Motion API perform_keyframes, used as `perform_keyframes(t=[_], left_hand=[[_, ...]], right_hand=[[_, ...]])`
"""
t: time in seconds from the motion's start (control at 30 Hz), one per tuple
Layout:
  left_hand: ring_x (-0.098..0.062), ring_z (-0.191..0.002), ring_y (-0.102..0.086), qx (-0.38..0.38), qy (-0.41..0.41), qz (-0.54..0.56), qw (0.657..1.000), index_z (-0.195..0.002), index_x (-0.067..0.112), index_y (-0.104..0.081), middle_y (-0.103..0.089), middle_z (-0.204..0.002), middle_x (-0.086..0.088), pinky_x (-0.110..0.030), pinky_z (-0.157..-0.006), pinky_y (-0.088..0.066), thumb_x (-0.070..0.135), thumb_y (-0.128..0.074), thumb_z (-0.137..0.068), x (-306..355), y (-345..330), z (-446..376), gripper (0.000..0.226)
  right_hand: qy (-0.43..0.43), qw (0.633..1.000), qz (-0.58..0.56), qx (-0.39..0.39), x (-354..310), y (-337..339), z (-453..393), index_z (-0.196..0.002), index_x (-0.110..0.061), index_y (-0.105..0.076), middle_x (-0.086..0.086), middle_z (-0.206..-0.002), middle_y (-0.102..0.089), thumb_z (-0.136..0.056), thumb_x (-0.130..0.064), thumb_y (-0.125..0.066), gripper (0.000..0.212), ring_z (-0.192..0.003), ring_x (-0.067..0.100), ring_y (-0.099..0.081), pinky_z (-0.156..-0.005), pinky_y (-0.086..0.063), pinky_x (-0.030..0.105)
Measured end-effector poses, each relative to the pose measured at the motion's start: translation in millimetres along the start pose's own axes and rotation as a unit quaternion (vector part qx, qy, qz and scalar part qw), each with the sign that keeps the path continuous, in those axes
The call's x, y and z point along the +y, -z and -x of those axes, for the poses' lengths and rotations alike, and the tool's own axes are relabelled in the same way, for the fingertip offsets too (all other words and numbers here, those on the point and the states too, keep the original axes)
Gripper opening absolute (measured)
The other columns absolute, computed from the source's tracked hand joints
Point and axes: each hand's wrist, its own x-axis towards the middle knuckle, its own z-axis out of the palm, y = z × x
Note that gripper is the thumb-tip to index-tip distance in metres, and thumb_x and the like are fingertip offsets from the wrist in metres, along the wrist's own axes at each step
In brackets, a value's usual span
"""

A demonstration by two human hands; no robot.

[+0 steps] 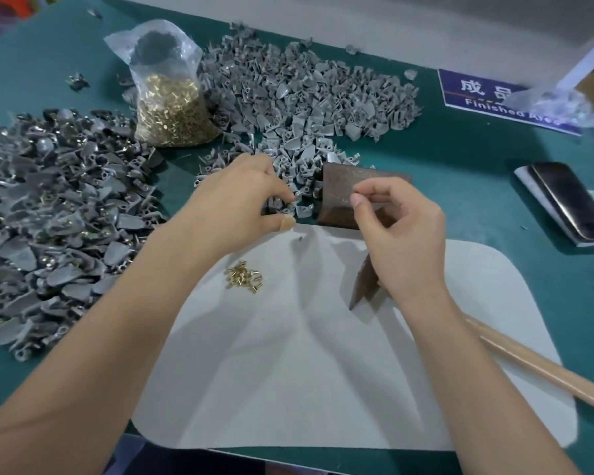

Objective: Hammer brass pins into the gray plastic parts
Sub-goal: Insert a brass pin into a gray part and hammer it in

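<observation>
Our left hand point(240, 197) pinches a gray part point(290, 205) at the near edge of the pile of gray parts point(306, 104), likely to bring it to the pad point(323, 371). Our right hand point(402, 234) pinches thumb to forefinger, perhaps on a pin too small to see. Loose brass pins point(243, 276) lie on the pad below our left hand. The hammer point(350, 200) rests under our right hand, its handle point(535, 365) trailing right, within easy reach. A bag of pins point(172, 104) and a darker heap of parts point(55, 207) crowd the worktop point(477, 159) to our left.

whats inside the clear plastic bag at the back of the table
The clear plastic bag holds a heap of small brass pins in its lower half. A dark shape shows through its crumpled top; what that is cannot be told.
</observation>
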Motion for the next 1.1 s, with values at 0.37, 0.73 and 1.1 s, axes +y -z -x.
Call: perform_keyframes(t=[0.37,0.73,1.1], left_hand=[[-0.009,-0.096,-0.056,0.104,0.024,0.091,0.99,-0.09,0.034,-0.066,-0.059,-0.1,0.011,-0.032,-0.077,-0.052,0.035,-0.067,-0.09,16.7,11.2,-4.4,0.001],[0.0,-0.094,-0.068,0.047,-0.011,0.341,0.939,-0.112,0.022,-0.076,-0.074,-0.102,0.01,-0.013,-0.088,-0.051,0.018,-0.07,-0.096,59.7,3.3,-50.2,0.018],[-0.009,-0.095,-0.048,0.112,-0.028,0.259,0.959,-0.096,0.041,-0.076,-0.065,-0.089,0.018,-0.028,-0.086,-0.04,0.048,-0.073,-0.085,41.7,-23.4,-49.7,0.013]], right_hand=[[0.015,0.999,-0.02,0.025,-0.7,8.5,-6.2,-0.094,-0.023,-0.073,-0.014,-0.09,-0.072,-0.093,-0.011,-0.069,0.013,-0.089,0.01,-0.069,-0.08,-0.052,0.02],[-0.03,0.995,-0.013,0.094,7.0,31.1,-23.4,-0.09,-0.028,-0.075,-0.016,-0.081,-0.073,-0.091,-0.015,-0.071,0.014,-0.079,0.003,-0.068,-0.075,-0.051,0.019],[0.006,0.998,0.062,0.014,11.6,27.3,-19.8,-0.092,-0.023,-0.075,-0.011,-0.089,-0.067,-0.092,-0.016,-0.073,0.007,-0.08,0.004,-0.058,-0.076,-0.04,0.012]])
